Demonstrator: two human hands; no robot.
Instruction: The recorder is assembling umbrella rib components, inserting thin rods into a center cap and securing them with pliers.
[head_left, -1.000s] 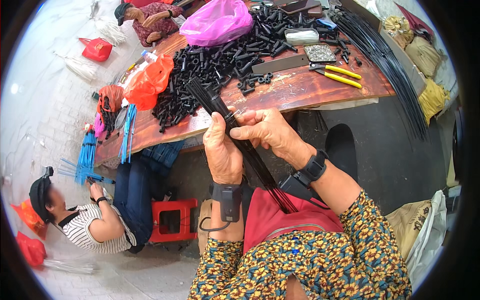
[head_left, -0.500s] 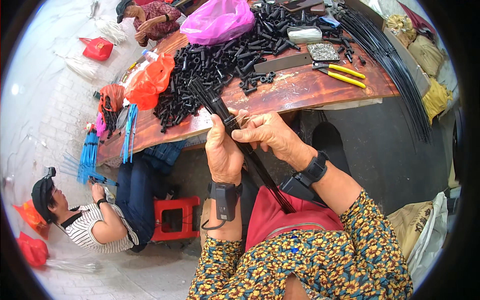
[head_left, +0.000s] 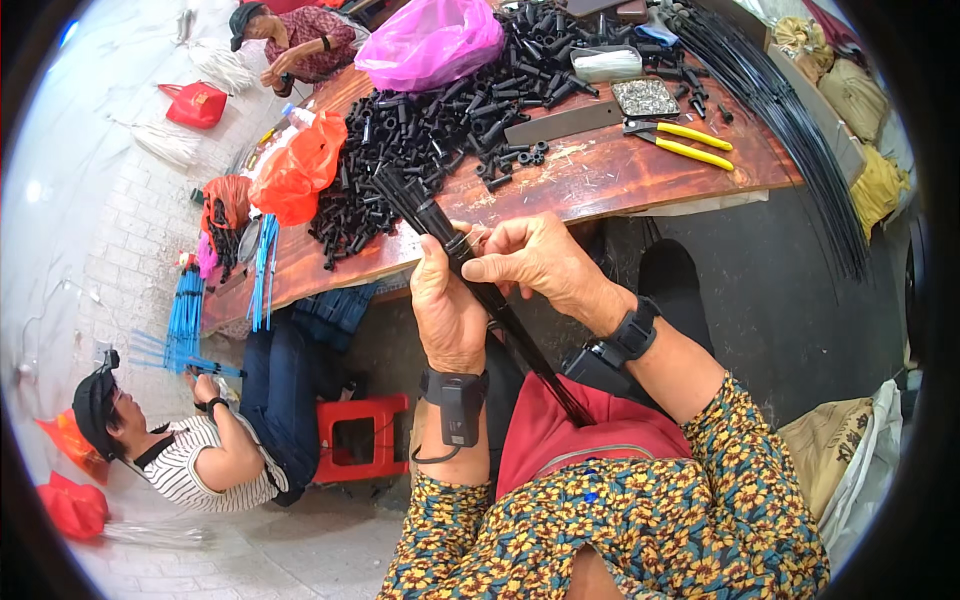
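Note:
A bundle of thin black rods (head_left: 520, 335) slants from the red cloth on my lap up toward the table's edge, with thicker black sleeves at its upper end. My left hand (head_left: 449, 312) is closed around it below those sleeves, thumb pointing up along the side. My right hand (head_left: 548, 264) meets the bundle from the other side, thumb and forefinger pinched on a thin tan band, apparently a rubber band, at the bundle. The fingers partly hide this band.
On the wooden table (head_left: 590, 190) lie heaped black tubular parts (head_left: 400, 125), a pink bag (head_left: 430, 45), a flat metal blade (head_left: 562, 124), yellow-handled pliers (head_left: 690, 145) and long black rods (head_left: 800, 130). A co-worker (head_left: 200, 440) holds blue rods at left; another person (head_left: 300, 40) sits beyond the table.
My right-hand fingers have shifted slightly at the bundle, whose upper end looks a little more spread. The view has tilted a little. The co-worker at left has moved the blue rods slightly.

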